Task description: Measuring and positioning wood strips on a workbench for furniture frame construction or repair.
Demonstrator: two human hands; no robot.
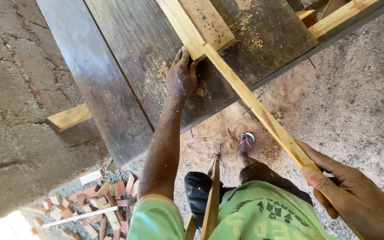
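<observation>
Both hands on a long wooden strip at a dark plank surface.

The dark surface point(125, 66) fills the upper frame, dusted with sawdust, above a dirt floor point(361, 102). The wooden strip point(254, 104) lies diagonally, its long axis running from upper left on the surface down to lower right, off the edge. The left hand point(181, 75) presses flat, fingers spread, beside its far end near a pale board point(207, 22); the right hand point(350, 189) closes around its near end. Offcuts point(98, 204) litter the ground lower left.
</observation>
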